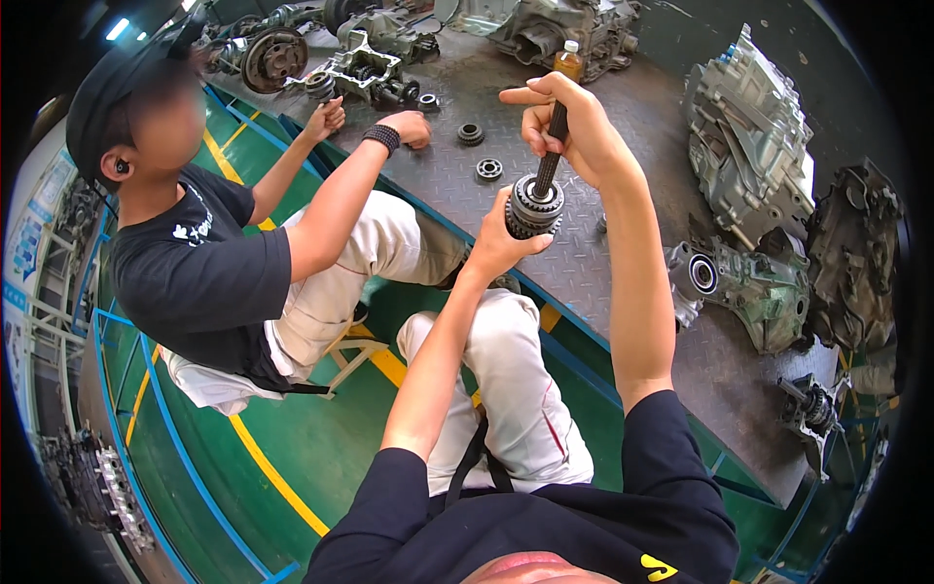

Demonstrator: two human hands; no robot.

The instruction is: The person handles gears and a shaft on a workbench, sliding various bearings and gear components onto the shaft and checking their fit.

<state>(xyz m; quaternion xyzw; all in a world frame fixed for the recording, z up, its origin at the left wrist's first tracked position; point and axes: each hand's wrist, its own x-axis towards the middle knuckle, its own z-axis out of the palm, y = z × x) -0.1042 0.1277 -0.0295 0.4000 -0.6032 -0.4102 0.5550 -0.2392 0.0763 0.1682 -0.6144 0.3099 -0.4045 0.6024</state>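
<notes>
My left hand (494, 245) is wrapped round a gear cluster (533, 214) of toothed rings, holding it from the near left side above the workbench. A dark splined shaft (547, 173) rises out of the cluster, leaning slightly right. Around the upper part of that shaft, the fingers of my right hand (579, 122) are closed, with the index finger pointing left. On the bench just beyond lie a small bearing ring (489, 169) and a toothed gear (470, 134).
A co-worker (209, 224) sits at my left, both hands by the bench edge. Large metal housings (749, 136) and a greenish casing (759, 292) stand along the right of the steel workbench (642, 243). A bottle of amber liquid (567, 64) stands behind my right hand.
</notes>
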